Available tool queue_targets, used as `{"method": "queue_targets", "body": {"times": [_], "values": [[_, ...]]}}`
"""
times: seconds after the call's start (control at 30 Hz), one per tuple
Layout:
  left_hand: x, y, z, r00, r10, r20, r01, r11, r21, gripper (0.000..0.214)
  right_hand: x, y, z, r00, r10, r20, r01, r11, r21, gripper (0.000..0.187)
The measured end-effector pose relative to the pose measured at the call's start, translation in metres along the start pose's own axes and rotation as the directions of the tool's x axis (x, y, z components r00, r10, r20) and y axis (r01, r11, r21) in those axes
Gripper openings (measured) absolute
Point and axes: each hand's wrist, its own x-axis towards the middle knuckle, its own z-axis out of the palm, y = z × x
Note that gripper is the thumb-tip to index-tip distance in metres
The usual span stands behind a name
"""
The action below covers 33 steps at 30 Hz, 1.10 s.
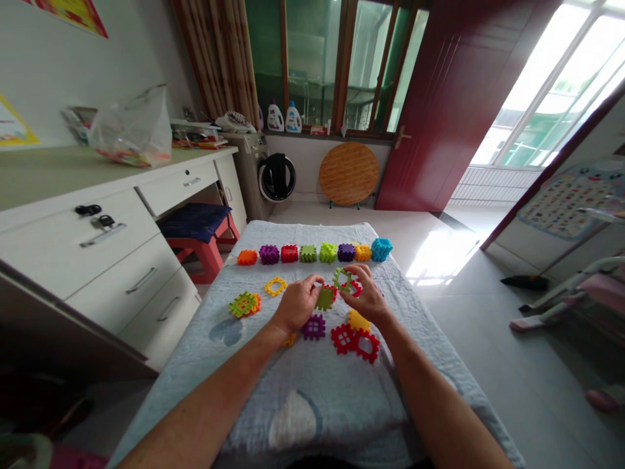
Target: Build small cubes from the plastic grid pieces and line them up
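Observation:
My left hand (299,301) pinches a solid olive-green notched building tile (325,298), with a bit of red showing along its right edge. Between the fingers of my right hand (365,293) is a light green open-frame tile (342,279), close beside the olive one; whether the two touch I cannot tell. Red shows behind it near my right fingers. Just below my hands lie a purple window tile (314,327), a yellow tile (359,320) and two red tiles, a window one (343,339) and a frame one (366,346). An orange piece (289,340) is partly hidden by my left wrist.
A row of several coloured block stacks, among them a blue one (381,249), runs along the far end of the cloth-covered table (234,391). A yellow frame tile (275,286) and a green-and-orange pile (245,304) lie left. White drawers (122,260) stand beyond the left edge.

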Motion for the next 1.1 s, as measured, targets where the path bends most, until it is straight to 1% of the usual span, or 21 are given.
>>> {"method": "queue_targets", "body": {"times": [0.07, 0.17, 0.3, 0.4, 0.53, 0.63, 0.7, 0.73, 0.8, 0.83, 0.87, 0.93, 1.1], "values": [[0.006, -0.002, -0.002, 0.997, -0.072, -0.015, 0.071, 0.996, -0.057, 0.022, -0.001, -0.011, 0.002, 0.999, -0.04, 0.03, 0.04, 0.999, 0.021, 0.047], [0.008, -0.005, 0.002, 0.993, -0.111, -0.035, 0.104, 0.982, -0.157, 0.021, -0.003, -0.02, 0.007, 0.991, -0.096, 0.096, 0.093, 0.995, 0.036, 0.05], [0.007, -0.009, 0.011, 0.987, -0.156, -0.038, 0.134, 0.931, -0.339, 0.024, -0.007, -0.018, 0.016, 0.977, -0.119, 0.175, 0.111, 0.992, 0.052, 0.053], [0.006, -0.013, 0.014, 0.978, -0.197, -0.063, 0.154, 0.897, -0.413, 0.026, -0.01, -0.012, 0.022, 0.969, -0.119, 0.216, 0.107, 0.992, 0.067, 0.054], [0.003, -0.014, 0.014, 0.978, -0.197, -0.063, 0.147, 0.878, -0.455, 0.026, -0.011, -0.012, 0.026, 0.969, -0.124, 0.215, 0.11, 0.991, 0.075, 0.054], [-0.001, -0.01, 0.014, 0.986, -0.163, -0.023, 0.132, 0.862, -0.49, 0.029, -0.011, -0.015, 0.026, 0.974, -0.102, 0.203, 0.089, 0.993, 0.072, 0.054], [-0.004, -0.008, 0.012, 0.994, -0.107, -0.003, 0.094, 0.889, -0.449, 0.032, -0.011, -0.017, 0.027, 0.978, -0.087, 0.19, 0.076, 0.995, 0.063, 0.053], [-0.005, -0.007, 0.01, 0.998, -0.067, -0.007, 0.059, 0.919, -0.391, 0.034, -0.01, -0.017, 0.027, 0.979, -0.079, 0.187, 0.07, 0.996, 0.056, 0.053], [-0.007, -0.006, 0.007, 0.999, 0.025, -0.021, -0.029, 0.975, -0.219, 0.042, -0.01, -0.017, 0.027, 0.979, -0.063, 0.193, 0.056, 0.998, 0.042, 0.053], [-0.007, -0.007, 0.005, 0.998, 0.067, -0.02, -0.069, 0.989, -0.129, 0.046, -0.01, -0.017, 0.028, 0.978, -0.056, 0.2, 0.05, 0.998, 0.036, 0.053], [-0.008, -0.008, 0.003, 0.995, 0.102, -0.01, -0.102, 0.993, -0.052, 0.05, -0.01, -0.016, 0.028, 0.977, -0.051, 0.205, 0.046, 0.999, 0.03, 0.054], [-0.008, -0.011, -0.001, 0.988, 0.152, 0.023, -0.153, 0.987, 0.05, 0.052, -0.01, -0.016, 0.028, 0.976, -0.056, 0.212, 0.053, 0.998, 0.021, 0.055], [-0.008, -0.014, -0.008, 0.974, 0.207, 0.09, -0.22, 0.962, 0.165, 0.051, -0.011, -0.018, 0.028, 0.962, -0.118, 0.245, 0.117, 0.993, 0.017, 0.057]]}}
